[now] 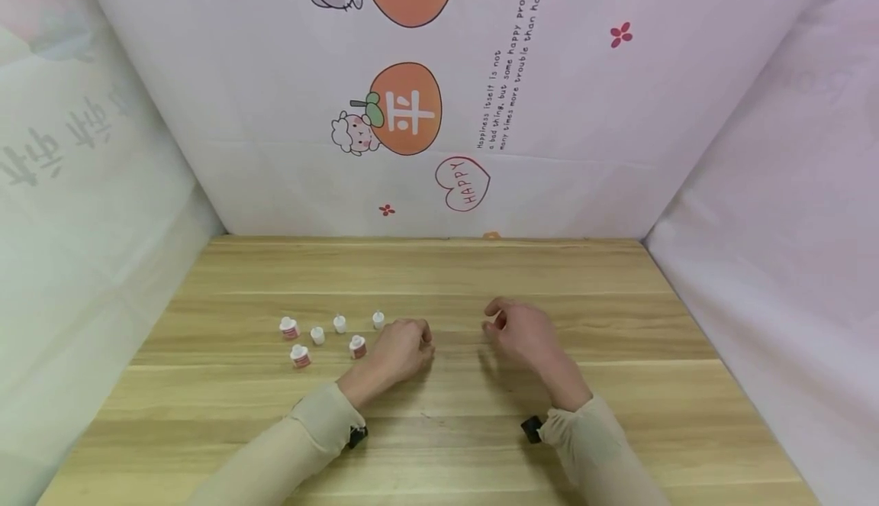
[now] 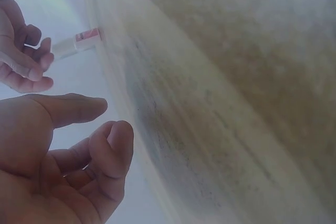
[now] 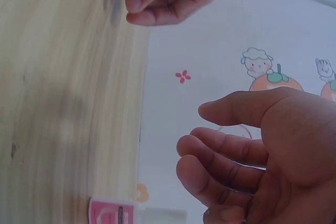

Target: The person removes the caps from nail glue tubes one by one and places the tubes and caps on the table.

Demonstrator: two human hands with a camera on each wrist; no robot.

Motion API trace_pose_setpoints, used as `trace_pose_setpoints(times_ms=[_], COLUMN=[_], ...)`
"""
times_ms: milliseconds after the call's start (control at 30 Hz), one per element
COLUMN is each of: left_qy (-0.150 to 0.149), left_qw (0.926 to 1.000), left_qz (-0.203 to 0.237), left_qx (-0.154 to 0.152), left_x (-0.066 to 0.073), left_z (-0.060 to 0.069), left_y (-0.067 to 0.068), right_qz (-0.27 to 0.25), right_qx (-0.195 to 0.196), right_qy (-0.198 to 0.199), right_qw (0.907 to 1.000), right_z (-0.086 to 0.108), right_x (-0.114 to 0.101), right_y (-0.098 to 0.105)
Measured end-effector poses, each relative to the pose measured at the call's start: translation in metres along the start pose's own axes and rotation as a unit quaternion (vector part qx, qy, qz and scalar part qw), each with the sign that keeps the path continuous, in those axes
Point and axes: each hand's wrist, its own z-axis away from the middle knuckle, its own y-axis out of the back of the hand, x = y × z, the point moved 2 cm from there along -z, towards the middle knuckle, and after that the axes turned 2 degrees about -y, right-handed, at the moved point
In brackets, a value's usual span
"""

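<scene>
My left hand (image 1: pixel 401 347) hovers over the middle of the table, its fingers loosely bent and holding nothing. Facing it across a gap, my right hand (image 1: pixel 525 330) also holds nothing, thumb and fingers apart. A small bottle (image 2: pixel 87 35) with a red-pink label stands beyond the right hand in the left wrist view; the head view does not show it. Left of my left hand stand three small white bottles with red labels: one nearest the hand (image 1: pixel 358 346), one in front (image 1: pixel 300 356), one at the back left (image 1: pixel 289 328). Among them are three small white caps (image 1: pixel 339 324), some with thin tips.
The wooden table (image 1: pixel 439 452) meets a white printed cloth (image 1: pixel 549 185) at the back. Cloth walls also hang at the left (image 1: pixel 89 223) and right (image 1: pixel 769 223). A dark device (image 1: pixel 532 429) sits at the right wrist, another (image 1: pixel 358 436) at the left.
</scene>
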Motion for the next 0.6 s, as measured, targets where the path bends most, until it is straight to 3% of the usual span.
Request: trace_pose_setpoints(times_ms=[433, 600], left_qy=[-0.003, -0.007], left_qw=[0.9999, 0.9998], left_qz=[0.007, 0.003], left_qx=[-0.008, -0.016], left_x=[0.005, 0.009], left_z=[-0.008, -0.012], left_y=[-0.006, -0.009], right_qz=[-0.001, -0.009], right_qx=[0.057, 0.063], right_qy=[-0.014, -0.040], right_qw=[0.9983, 0.9971], right_z=[0.009, 0.011], right_x=[0.026, 0.035], right_y=[0.017, 0.022])
